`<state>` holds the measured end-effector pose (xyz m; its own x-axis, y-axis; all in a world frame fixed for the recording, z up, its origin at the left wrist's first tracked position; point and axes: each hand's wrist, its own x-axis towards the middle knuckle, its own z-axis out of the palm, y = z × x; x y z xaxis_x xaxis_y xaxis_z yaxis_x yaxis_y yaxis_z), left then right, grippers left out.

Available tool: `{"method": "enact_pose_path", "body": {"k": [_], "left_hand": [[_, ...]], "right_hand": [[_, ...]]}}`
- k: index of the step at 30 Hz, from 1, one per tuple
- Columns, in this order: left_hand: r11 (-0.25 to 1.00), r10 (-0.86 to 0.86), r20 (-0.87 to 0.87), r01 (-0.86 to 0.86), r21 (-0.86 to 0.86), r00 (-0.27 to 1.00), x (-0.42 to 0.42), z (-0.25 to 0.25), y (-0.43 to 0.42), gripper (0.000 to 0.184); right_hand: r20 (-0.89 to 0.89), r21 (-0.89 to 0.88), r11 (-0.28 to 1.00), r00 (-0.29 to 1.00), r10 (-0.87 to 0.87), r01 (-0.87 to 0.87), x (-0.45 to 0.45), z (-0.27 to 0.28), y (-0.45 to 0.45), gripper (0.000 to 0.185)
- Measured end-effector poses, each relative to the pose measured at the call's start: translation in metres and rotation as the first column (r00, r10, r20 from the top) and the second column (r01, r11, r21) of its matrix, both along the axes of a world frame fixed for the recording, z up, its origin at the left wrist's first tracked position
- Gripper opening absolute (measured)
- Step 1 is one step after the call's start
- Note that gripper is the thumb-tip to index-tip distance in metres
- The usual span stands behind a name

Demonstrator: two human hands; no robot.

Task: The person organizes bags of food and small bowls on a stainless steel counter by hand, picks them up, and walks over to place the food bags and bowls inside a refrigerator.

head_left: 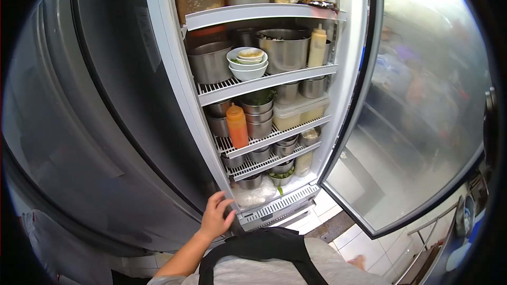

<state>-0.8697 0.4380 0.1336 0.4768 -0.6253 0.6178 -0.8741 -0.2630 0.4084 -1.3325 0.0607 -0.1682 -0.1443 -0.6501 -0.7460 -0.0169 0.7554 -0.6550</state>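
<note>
My left hand point(216, 215) is raised beside the lower left edge of an open upright fridge point(186, 87). Its fingers are apart and slightly curled, with nothing in them. Closest to it, on the fridge floor, lies a white plastic bag point(254, 196). Low on the right, by my side, part of my right hand point(357, 262) shows above the floor tiles; it is small and its fingers are unclear. On the shelves stand an orange squeeze bottle point(237, 126), stacked white bowls point(248, 73), a large steel pot point(285, 53) and a pale squeeze bottle point(317, 46).
The glass fridge door point(406, 116) is swung wide to the right. A dark steel fridge door point(111, 100) fills the left. Lidded plastic boxes point(301, 113) and several steel containers sit on the shelves. A metal rack point(430, 232) stands at lower right.
</note>
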Motion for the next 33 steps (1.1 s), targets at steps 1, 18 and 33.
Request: {"method": "enact_pose_path", "body": {"k": [1, 18, 33], "left_hand": [[0.996, 0.065, -0.124, -0.071, -0.049, 0.99, -0.001, -0.011, 0.012, 0.037], [0.923, 0.281, -0.209, -0.204, 0.327, 0.937, -0.044, -0.015, 0.126, 0.042], [0.163, 0.697, -0.277, 0.23, 0.959, 0.662, -0.17, -0.204, 0.303, 0.039]], "right_hand": [[0.148, -0.06, 0.925, 0.92, -0.364, 0.376, -0.049, 0.019, -0.031, 0.051], [-0.021, -0.726, 0.679, 0.983, -0.181, 0.109, -0.083, 0.285, -0.241, 0.09], [0.297, -0.817, 0.49, 0.95, -0.095, 0.305, -0.068, 0.348, -0.243, 0.091]]}}
